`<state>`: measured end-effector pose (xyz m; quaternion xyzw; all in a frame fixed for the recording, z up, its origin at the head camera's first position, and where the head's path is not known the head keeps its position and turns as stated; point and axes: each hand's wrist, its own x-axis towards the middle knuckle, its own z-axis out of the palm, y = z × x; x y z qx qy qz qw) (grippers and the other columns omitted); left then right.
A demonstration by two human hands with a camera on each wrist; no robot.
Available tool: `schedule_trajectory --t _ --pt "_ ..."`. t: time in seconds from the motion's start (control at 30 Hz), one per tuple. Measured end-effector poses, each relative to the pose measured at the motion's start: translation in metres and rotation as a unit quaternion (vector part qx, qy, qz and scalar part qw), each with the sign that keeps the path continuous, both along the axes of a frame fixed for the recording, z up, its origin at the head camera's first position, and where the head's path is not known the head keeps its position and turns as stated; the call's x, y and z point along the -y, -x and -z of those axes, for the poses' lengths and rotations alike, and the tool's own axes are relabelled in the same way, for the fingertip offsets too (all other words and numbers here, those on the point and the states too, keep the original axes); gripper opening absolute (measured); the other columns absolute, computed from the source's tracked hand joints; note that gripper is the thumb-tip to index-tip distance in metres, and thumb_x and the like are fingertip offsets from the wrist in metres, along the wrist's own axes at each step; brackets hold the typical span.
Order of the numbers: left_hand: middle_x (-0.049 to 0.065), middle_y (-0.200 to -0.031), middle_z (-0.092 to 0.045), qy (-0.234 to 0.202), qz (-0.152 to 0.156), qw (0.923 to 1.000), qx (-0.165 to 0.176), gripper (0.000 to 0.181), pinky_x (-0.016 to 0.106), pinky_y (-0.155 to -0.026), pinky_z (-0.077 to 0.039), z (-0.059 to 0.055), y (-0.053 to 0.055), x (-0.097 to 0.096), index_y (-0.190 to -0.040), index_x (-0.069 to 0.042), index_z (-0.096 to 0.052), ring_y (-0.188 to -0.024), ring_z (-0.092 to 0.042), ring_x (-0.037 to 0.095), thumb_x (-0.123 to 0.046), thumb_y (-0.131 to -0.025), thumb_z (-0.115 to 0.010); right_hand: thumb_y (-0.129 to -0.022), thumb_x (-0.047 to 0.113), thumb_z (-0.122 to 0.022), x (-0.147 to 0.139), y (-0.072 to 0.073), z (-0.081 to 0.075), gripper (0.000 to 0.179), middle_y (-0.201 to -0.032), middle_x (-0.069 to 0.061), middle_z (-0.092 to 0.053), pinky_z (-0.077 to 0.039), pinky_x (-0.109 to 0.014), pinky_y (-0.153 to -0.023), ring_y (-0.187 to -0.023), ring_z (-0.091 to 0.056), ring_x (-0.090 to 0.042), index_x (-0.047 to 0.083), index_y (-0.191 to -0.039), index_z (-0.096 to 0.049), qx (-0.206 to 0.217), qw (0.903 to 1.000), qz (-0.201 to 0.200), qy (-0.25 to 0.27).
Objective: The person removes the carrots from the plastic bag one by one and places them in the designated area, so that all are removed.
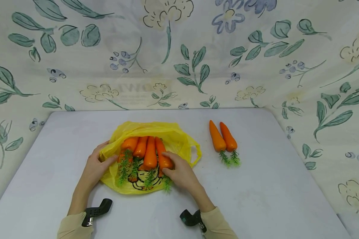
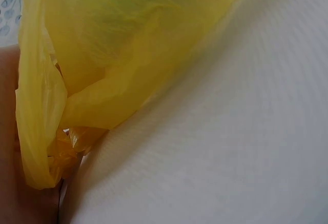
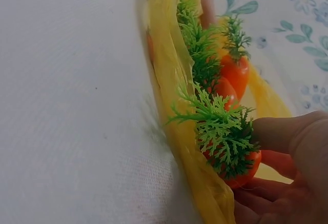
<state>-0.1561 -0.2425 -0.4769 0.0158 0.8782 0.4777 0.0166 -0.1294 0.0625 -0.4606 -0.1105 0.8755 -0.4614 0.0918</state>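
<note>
A yellow plastic bag (image 1: pixel 176 134) lies on the white table with its mouth toward me. Several orange carrots (image 1: pixel 150 154) with green leafy tops are inside, side by side, their tops at the opening. My left hand (image 1: pixel 96 164) holds the left edge of the bag, thumb inside the mouth; in the left wrist view the yellow film (image 2: pixel 128 39) hides most of the fingers. With thumb and fingers my right hand (image 1: pixel 182 172) grips the rightmost carrot (image 1: pixel 161 149) near its leafy end. Close up in the right wrist view, its green top (image 3: pixel 220 131) hangs past the bag's rim.
Two more carrots (image 1: pixel 217 137) lie together on the table right of the bag, tips pointing away. The bag's handle loop (image 1: pixel 198 154) sticks out to the right. A floral cloth (image 1: pixel 194 69) stands behind the white tabletop (image 1: pixel 266 186).
</note>
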Motion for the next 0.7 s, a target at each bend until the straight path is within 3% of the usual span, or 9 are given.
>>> schedule_trajectory --t 0.13,0.4,0.7 --pt "0.021 -0.155 -0.033 -0.002 0.0 1.0 0.001 0.071 0.043 -0.096 -0.037 -0.0006 0.0 -0.0008 -0.154 -0.006 -0.031 -0.131 -0.036 0.039 -0.038 -0.098 -0.059 -0.094 0.016 -0.066 -0.0011 0.0003 0.0019 0.052 -0.149 -0.005 -0.049 -0.035 -0.047 -0.112 -0.138 -0.043 -0.026 0.015 -0.143 -0.052 0.001 0.9999 0.004 0.015" --pt "0.022 -0.155 -0.033 -0.004 0.0 1.0 0.001 0.07 0.052 -0.099 -0.035 0.0 0.0007 -0.0008 -0.154 -0.005 -0.032 -0.131 -0.036 0.041 -0.038 -0.098 -0.059 -0.093 0.014 -0.066 -0.0043 0.0006 0.0003 0.05 -0.148 -0.006 -0.05 -0.035 -0.045 -0.113 -0.139 -0.043 -0.026 0.013 -0.143 -0.054 0.001 0.9987 0.012 0.049" --pt "0.022 -0.154 -0.034 -0.005 -0.004 1.0 0.001 0.07 0.046 -0.096 -0.036 -0.0008 0.0 -0.0002 -0.153 -0.006 -0.033 -0.131 -0.035 0.04 -0.037 -0.098 -0.06 -0.093 0.013 -0.066 -0.0068 0.0005 -0.0033 0.049 -0.148 -0.007 -0.05 -0.038 -0.045 -0.111 -0.139 -0.043 -0.026 0.012 -0.141 -0.056 -0.005 0.998 0.021 0.059"
